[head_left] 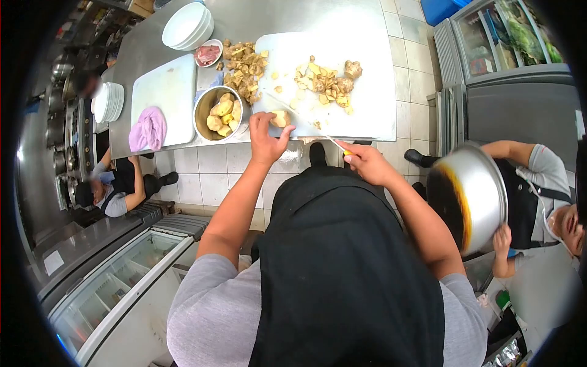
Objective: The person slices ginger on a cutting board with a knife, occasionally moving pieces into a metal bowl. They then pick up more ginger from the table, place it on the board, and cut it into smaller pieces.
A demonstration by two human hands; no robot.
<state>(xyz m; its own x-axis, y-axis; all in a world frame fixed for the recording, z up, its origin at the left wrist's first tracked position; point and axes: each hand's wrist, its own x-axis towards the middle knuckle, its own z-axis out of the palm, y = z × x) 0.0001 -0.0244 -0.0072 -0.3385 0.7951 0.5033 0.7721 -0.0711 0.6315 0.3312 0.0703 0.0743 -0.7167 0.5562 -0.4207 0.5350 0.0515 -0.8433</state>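
Note:
My left hand (267, 142) grips a pale, peeled piece of ginger (280, 118) at the near left edge of a white cutting board (373, 119). My right hand (369, 165) is closed around the yellow handle of a knife (298, 116), whose blade points up and left, close beside the ginger. Cut bits and a knobbly unpeeled ginger root (353, 69) lie farther back on the board. Left of my left hand stands a steel pot (197, 116) holding several peeled yellow pieces. A heap of brown peelings (242, 67) lies between pot and board.
A second board (162, 85) carries a pink cloth (148, 128). White bowls (186, 27), stacked plates (109, 103) and a small dish of meat (208, 53) share the steel table. At right a person holds a large metal pot (486, 196); another person (119, 189) crouches at left.

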